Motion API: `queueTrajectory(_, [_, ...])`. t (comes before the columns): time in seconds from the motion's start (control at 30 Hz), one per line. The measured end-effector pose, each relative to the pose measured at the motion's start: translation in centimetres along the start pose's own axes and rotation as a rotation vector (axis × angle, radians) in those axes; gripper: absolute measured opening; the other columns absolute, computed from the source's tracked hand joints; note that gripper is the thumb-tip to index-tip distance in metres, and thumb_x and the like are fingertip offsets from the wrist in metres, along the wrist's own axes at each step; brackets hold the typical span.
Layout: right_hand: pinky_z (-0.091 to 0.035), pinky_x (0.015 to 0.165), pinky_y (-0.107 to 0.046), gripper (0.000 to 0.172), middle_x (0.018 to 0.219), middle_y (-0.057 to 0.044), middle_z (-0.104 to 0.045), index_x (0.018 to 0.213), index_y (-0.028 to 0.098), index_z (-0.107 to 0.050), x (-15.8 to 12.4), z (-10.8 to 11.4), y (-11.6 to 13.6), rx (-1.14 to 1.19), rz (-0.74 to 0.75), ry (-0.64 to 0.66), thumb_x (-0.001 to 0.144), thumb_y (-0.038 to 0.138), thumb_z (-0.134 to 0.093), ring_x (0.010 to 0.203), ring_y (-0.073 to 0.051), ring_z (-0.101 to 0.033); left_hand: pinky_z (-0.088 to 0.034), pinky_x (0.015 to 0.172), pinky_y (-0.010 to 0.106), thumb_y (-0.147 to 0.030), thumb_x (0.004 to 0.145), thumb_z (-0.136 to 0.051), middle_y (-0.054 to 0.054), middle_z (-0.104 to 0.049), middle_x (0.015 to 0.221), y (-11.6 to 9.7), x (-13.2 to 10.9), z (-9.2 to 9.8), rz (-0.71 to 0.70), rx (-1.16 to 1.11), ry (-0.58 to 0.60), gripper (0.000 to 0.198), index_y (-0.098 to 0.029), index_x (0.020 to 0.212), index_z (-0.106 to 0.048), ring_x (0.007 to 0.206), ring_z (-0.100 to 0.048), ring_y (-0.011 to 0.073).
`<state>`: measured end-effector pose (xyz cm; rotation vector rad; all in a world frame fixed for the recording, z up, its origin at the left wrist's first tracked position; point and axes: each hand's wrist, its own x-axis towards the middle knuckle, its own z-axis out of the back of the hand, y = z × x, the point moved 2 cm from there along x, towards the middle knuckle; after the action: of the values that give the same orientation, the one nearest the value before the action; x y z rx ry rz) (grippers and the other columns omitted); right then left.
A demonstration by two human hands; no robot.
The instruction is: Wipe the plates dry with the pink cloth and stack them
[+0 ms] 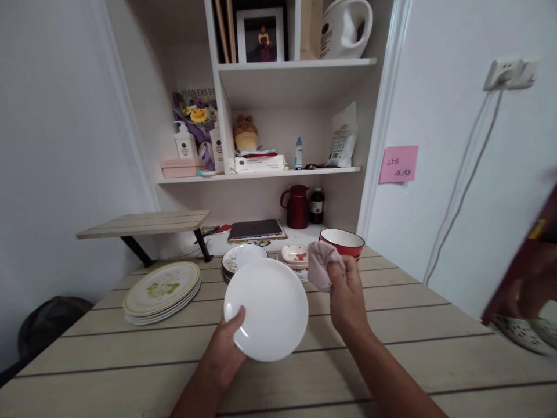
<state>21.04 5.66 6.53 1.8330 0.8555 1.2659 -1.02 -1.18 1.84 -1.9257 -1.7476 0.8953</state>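
A plain white plate is tilted toward me above the table, gripped at its lower left rim by my left hand, thumb on top. My right hand is closed around a crumpled pale pink cloth, held up to the right of the plate and apart from it. Behind the white plate sits a stack of dark-rimmed patterned plates, partly hidden by it. Small dishes with a red design are stacked behind the cloth. A red bowl with a white inside stands behind my right hand.
On the left lies a stack of yellow-rimmed plates, near a small raised wooden stand. At the back are a dark laptop, a red jug and a dark bottle. Shelves rise above the wooden table.
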Motion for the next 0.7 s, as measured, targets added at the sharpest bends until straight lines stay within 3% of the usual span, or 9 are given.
queueTrajectory(0.13, [-0.042, 0.084, -0.031, 0.01, 0.101, -0.006, -0.057, 0.091, 0.022, -0.055, -2.5, -2.2, 1.5, -0.243, 0.374, 0.308, 0.09, 0.028, -0.047, 0.096, -0.02, -0.053, -0.042, 0.103, 0.045, -0.019, 0.082, -0.063, 0.018, -0.069, 0.113, 0.3, 0.2, 0.1, 0.039, 0.059, 0.03, 0.057, -0.006, 0.135, -0.045, 0.108, -0.064, 0.0304])
queueTrajectory(0.2, [-0.042, 0.086, -0.031, 0.011, 0.103, -0.007, -0.057, 0.089, 0.022, -0.056, -3.6, -3.3, 1.1, -0.372, 0.452, 0.485, 0.089, 0.019, -0.045, 0.099, -0.02, -0.052, -0.044, 0.101, 0.044, -0.019, 0.081, -0.064, 0.019, -0.07, 0.108, 0.4, 0.4, 0.2, 0.044, 0.073, 0.053, 0.058, -0.005, 0.134, -0.046, 0.104, -0.066, 0.031])
queueTrajectory(0.43, [-0.042, 0.086, -0.028, 0.023, 0.109, -0.004, -0.063, 0.1, 0.024, -0.06, -4.9, -5.1, -2.1, -0.728, 0.358, 0.768, 0.086, 0.012, -0.046, 0.101, -0.018, -0.054, -0.049, 0.091, 0.044, -0.014, 0.078, -0.064, 0.018, -0.073, 0.099, 0.8, 1.2, 0.8, 0.109, 0.118, -0.031, 0.056, -0.005, 0.131, -0.05, 0.087, -0.071, 0.0303])
queueTrajectory(0.6, [-0.04, 0.09, -0.03, 0.038, 0.114, -0.004, -0.065, 0.116, 0.024, -0.057, -4.9, -5.2, -2.5, -0.86, 0.251, 0.761, 0.083, 0.01, -0.046, 0.105, -0.02, -0.056, -0.05, 0.091, 0.042, -0.012, 0.079, -0.064, 0.018, -0.073, 0.101, 0.5, 1.1, 0.7, 0.13, 0.129, -0.033, 0.057, -0.004, 0.133, -0.048, 0.093, -0.07, 0.0299])
queueTrajectory(0.7, [-0.041, 0.087, -0.031, 0.061, 0.118, -0.006, -0.065, 0.139, 0.027, -0.039, -4.9, -5.3, -2.6, -0.889, 0.212, 0.741, 0.081, 0.01, -0.046, 0.104, -0.022, -0.058, -0.05, 0.093, 0.042, -0.013, 0.08, -0.064, 0.018, -0.072, 0.103, 0.5, 1.2, 0.7, 0.141, 0.135, -0.031, 0.057, -0.004, 0.134, -0.047, 0.095, -0.069, 0.0299])
